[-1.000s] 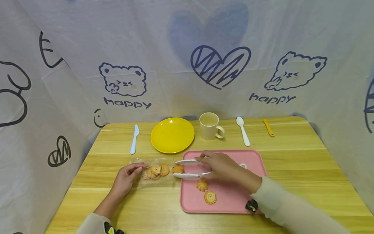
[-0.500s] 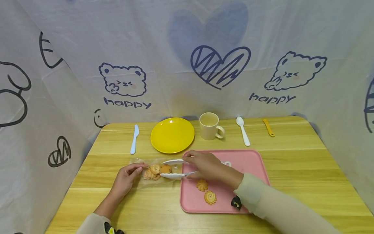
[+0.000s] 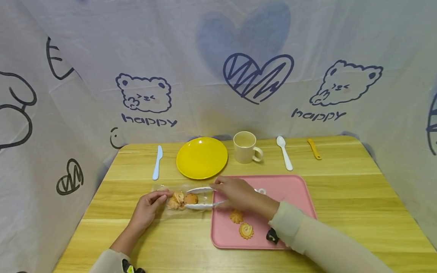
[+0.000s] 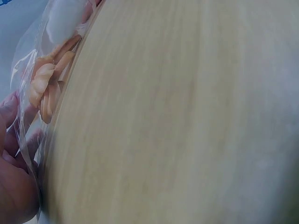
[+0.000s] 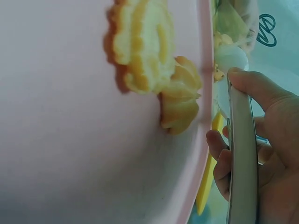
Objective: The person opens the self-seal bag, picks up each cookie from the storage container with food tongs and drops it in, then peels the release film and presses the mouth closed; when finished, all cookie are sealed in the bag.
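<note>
My left hand pinches the left end of a clear plastic bag that lies on the table with several cookies inside. From the right, my right hand grips a pair of tongs with white tips. Those tips reach into the bag's mouth, one on each side of a round cookie with dark specks. Whether they still squeeze it, I cannot tell. Under my right forearm is a pink tray, bearing a star-shaped cookie and a ring-shaped swirled cookie.
Behind the bag stand a yellow plate and a cream mug. A pale blue knife lies at left. A white spoon and a small yellow utensil lie at back right. A printed cloth hangs behind the table.
My right hand has moved left with the tongs, carrying the specked cookie from the tray's edge into the bag, against the other cookies. My left hand has stayed in place.
</note>
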Demonstrator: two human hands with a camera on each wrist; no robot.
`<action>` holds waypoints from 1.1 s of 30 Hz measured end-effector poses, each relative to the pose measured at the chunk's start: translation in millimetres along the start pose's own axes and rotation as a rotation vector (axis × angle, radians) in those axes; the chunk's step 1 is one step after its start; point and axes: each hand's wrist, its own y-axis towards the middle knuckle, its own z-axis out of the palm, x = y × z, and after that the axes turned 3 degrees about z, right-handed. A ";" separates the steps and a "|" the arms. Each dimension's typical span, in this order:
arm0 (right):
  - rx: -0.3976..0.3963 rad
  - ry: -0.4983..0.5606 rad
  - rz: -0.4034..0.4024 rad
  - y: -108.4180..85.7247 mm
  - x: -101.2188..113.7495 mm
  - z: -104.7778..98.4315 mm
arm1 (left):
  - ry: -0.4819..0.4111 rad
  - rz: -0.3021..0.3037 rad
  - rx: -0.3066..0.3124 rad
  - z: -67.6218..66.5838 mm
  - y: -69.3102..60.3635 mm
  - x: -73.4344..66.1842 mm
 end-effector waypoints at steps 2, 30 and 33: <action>0.008 0.003 0.013 -0.7 0.3 1.5 | 0.005 0.000 0.001 0.0 0.1 -0.2; -0.002 0.038 0.069 -28.4 -10.1 -12.0 | 0.005 0.004 0.000 0.0 -0.2 1.0; -0.014 0.038 0.068 -34.4 -12.3 -13.5 | 0.004 0.002 0.000 0.2 -0.2 0.8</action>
